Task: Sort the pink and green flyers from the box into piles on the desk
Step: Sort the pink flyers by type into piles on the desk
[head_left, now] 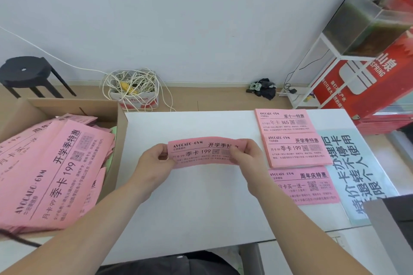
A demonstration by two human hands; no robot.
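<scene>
Cardboard box (73,105) stands open at the left edge of the bench (201,207), within easy reach of the left arm. It is heaped with pink flyers (55,169), too many and too overlapped to count, and one pale green flyer edge (113,132) shows beneath them at the box's right wall. Over the middle of the bench the left hand (154,163) pinches the left short end of a single pink flyer (201,152), thumb on top and fingers curled beneath. The right hand (248,156) pinches the right end the same way, so the sheet is stretched face-up between them, probably to read its headline before choosing a pile. Whether a second sheet clings behind it I cannot tell. Toward the far right corner three pink piles lie in a column, each with a different headline: the far pile (283,121) by the back edge, the middle pile (295,152) overlapping its near edge, and the near pile (304,187) just beside that, toward the front edge. Printing on the held flyer looks the same as the middle pile's top sheet, so that is likely its place. No green pile shows on the bench yet. One pale blue notice (355,163) lies flat along the right edge, partly under the piles.
</scene>
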